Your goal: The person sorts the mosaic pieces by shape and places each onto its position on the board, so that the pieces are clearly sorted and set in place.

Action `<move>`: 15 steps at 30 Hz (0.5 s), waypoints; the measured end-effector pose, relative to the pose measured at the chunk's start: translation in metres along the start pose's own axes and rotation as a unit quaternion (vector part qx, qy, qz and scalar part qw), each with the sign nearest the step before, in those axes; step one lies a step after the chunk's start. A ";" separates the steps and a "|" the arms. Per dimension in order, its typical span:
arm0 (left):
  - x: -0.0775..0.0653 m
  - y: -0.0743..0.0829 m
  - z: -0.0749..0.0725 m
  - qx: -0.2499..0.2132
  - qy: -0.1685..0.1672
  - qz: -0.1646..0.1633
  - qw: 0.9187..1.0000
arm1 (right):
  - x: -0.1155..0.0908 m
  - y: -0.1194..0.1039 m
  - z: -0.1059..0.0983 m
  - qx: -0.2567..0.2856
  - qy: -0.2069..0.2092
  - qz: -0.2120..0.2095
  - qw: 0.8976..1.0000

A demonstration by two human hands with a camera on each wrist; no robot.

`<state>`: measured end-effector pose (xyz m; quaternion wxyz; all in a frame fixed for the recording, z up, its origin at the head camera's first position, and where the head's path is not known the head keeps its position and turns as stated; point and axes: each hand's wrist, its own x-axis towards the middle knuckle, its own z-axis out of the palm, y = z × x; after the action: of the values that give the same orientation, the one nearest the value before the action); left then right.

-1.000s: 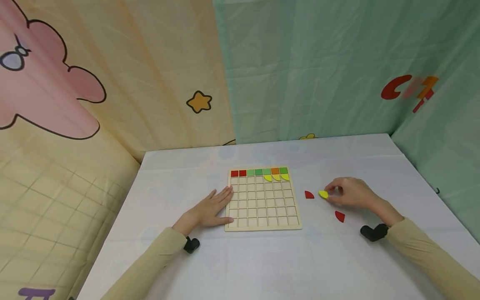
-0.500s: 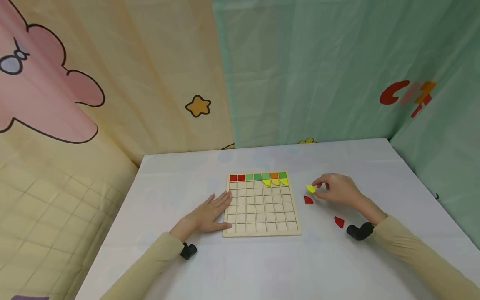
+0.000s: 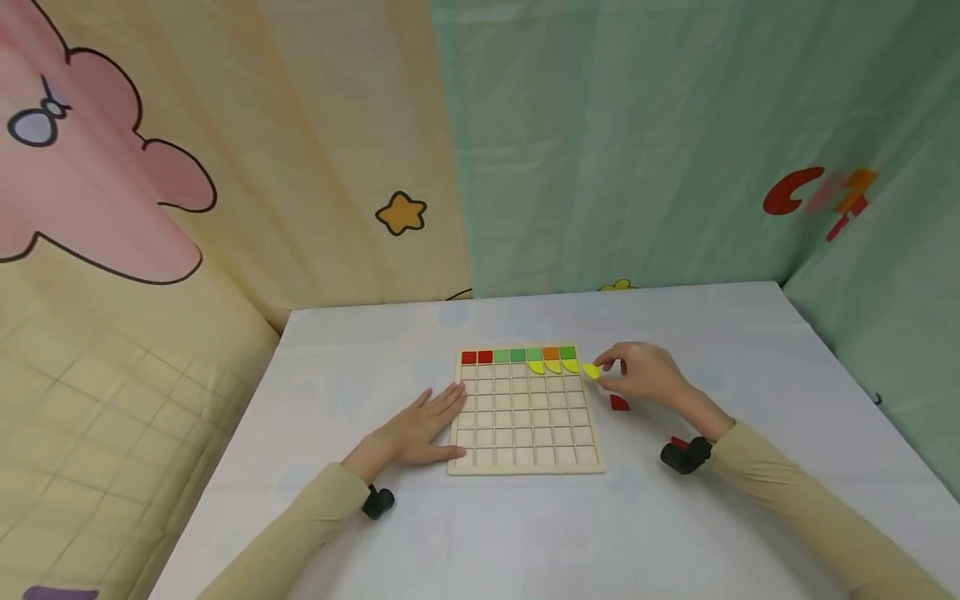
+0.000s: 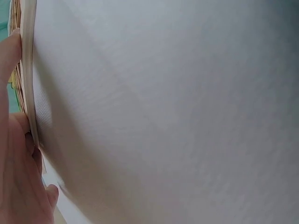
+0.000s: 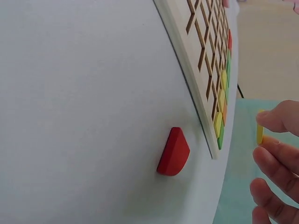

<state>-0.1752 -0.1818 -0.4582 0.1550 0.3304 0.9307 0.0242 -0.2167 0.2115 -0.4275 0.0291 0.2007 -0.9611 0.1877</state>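
A wooden grid board [image 3: 525,425] lies on the white table. Square tiles in red, green and orange fill its far row, and three yellow quarter-circle tiles [image 3: 553,367] sit at the right of the second row. My left hand [image 3: 420,429] rests spread on the board's left edge, fingers straight. Just off the board's right edge, my right hand [image 3: 645,371] pinches another yellow quarter-circle tile [image 5: 260,127] between thumb and fingers, above the table. Below that hand lies a red quarter-circle tile [image 5: 174,153].
A second red piece [image 3: 678,442] is mostly hidden behind the black wrist camera [image 3: 686,456] on the right arm. Printed curtains [image 3: 615,150] hang behind the table [image 3: 480,533] and at its sides.
My right hand has carried the yellow quarter-circle tile left, from beyond the red tile to the board's right edge. The left hand has stayed on the board.
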 end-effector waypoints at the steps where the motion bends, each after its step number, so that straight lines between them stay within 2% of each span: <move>1: -0.001 0.000 0.002 0.001 0.000 -0.002 1.000 | 0.002 -0.003 0.001 0.003 -0.001 -0.001 1.000; 5: -0.002 -0.001 0.004 0.001 0.000 -0.002 1.000 | 0.009 -0.015 0.003 0.011 -0.003 0.001 1.000; 15: 0.000 0.000 -0.001 0.004 -0.006 -0.005 1.000 | 0.031 -0.034 0.008 0.028 0.001 -0.014 1.000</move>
<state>-0.1753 -0.1814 -0.4569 0.1595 0.3265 0.9315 0.0172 -0.2310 0.1676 -0.4192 0.0270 0.2145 -0.9526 0.2139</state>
